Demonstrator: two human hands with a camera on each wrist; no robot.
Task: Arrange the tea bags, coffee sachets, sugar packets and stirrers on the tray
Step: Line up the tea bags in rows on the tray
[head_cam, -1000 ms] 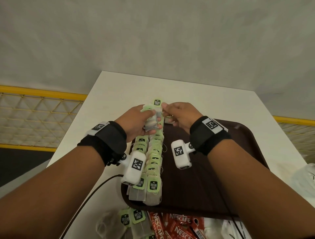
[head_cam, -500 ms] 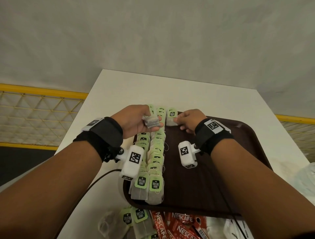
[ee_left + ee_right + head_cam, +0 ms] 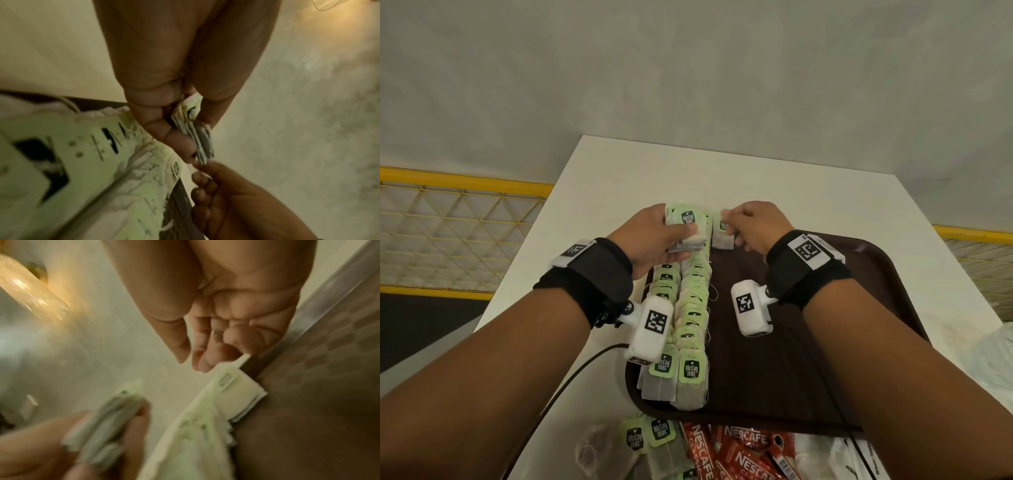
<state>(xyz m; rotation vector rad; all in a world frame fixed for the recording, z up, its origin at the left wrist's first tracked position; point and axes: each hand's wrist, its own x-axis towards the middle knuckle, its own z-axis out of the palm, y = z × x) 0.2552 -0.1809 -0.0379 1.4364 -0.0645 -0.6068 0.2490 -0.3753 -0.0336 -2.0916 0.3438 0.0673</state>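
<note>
Two long rows of green-tagged tea bags [image 3: 690, 308] lie down the left side of the dark brown tray [image 3: 808, 342]. My left hand [image 3: 681, 234] grips a small stack of tea bags [image 3: 686, 226] over the rows' far end; the left wrist view shows thumb and fingers pinching the stack [image 3: 202, 139]. A single tea bag [image 3: 722, 233] lies just right of the rows at the tray's far rim. My right hand [image 3: 732, 222] has its fingertips [image 3: 202, 366] at that bag [image 3: 240, 389], with the thumb apart and nothing held.
Loose tea bags [image 3: 650, 435] and red Nescafe sachets [image 3: 739, 448] lie on the white table [image 3: 722, 171] in front of the tray. A crumpled white plastic bag [image 3: 996, 353] sits at the right. A yellow mesh railing [image 3: 465, 219] runs past the table's left edge.
My right hand drew one tea bag from the left hand's stack and laid it at the tray's far rim, right of the two rows. The left hand kept hold of the stack.
</note>
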